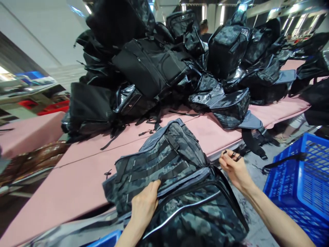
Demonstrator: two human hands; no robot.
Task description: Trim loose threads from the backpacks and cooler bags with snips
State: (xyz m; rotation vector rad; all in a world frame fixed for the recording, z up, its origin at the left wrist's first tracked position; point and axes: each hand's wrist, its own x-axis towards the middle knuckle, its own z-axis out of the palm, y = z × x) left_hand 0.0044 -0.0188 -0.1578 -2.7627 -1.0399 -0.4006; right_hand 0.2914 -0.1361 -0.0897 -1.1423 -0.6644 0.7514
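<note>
A dark camouflage backpack lies partly unfolded at the front edge of the pink table. Black webbing straps cross its upper panel, and a light piping line runs over the lower one. My left hand is closed on the fabric edge where the two panels meet, thumb on top. Off the right side of the bag, my right hand is raised with its fingers curled. Small black pieces stick out between those fingers; they are too small to name surely. The backpack's bottom end runs out of view.
A large heap of black and camouflage bags covers the far side of the pink table. A blue plastic crate stands at the right, a strap over its rim. Another person is partly hidden behind the heap.
</note>
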